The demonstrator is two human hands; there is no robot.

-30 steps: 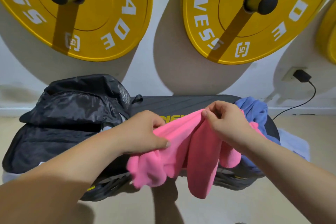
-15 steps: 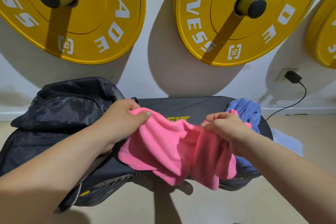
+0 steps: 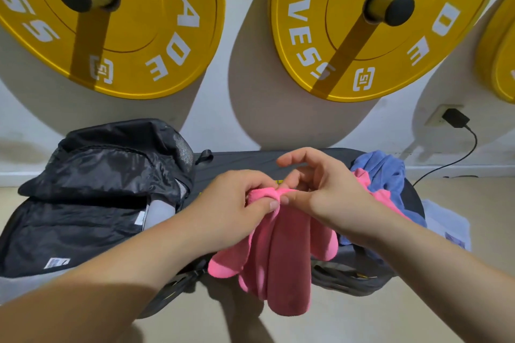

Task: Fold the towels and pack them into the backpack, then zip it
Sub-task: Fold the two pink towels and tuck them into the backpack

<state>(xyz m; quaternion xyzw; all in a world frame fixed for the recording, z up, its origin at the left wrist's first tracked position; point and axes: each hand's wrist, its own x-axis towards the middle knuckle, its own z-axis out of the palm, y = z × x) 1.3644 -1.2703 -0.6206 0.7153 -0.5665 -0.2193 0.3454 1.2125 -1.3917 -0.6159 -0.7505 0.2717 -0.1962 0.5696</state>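
Note:
A pink towel point(image 3: 281, 253) hangs bunched over the front of a black bench point(image 3: 250, 159), its folds drooping toward the floor. My left hand point(image 3: 237, 203) pinches the towel's upper edge between thumb and fingers. My right hand point(image 3: 323, 192) touches the same edge with its thumb and lower fingers while its index finger is lifted free. A black backpack point(image 3: 94, 192) lies on the bench's left end, its top flap open. A blue towel point(image 3: 387, 172) sits crumpled at the right end, partly behind my right wrist, with another bit of pink cloth point(image 3: 362, 175) beside it.
Yellow weight plates point(image 3: 362, 22) hang on pegs on the white wall behind the bench. A black charger point(image 3: 455, 118) is plugged in at the right, its cable running down to the floor. A pale blue cloth point(image 3: 446, 225) lies on the floor by the bench's right end.
My hands have come together at the towel's top edge; half a second ago they held it spread apart. The towel now hangs in narrower, longer folds.

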